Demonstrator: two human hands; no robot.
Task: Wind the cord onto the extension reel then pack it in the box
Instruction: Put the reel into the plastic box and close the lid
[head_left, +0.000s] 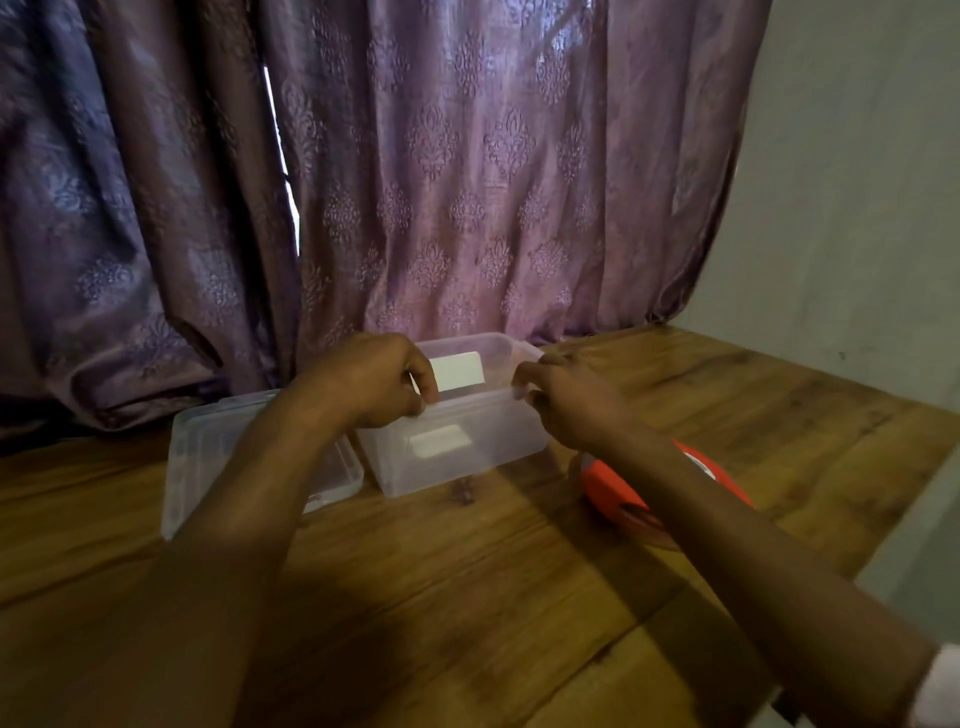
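A clear plastic box (483, 457) stands open on the wooden table near the curtain, with white labels on its walls. My left hand (374, 379) grips its near rim at the left corner. My right hand (566, 400) pinches the rim at the right corner. The red extension reel (613, 488) lies on the table to the right of the box, mostly hidden under my right forearm. Its cord cannot be made out.
The box's clear lid (208, 457) lies flat to the left of the box, partly under my left forearm. A purple patterned curtain (415, 182) hangs just behind. A grey wall (857, 208) borders the wooden table (467, 571) on the right.
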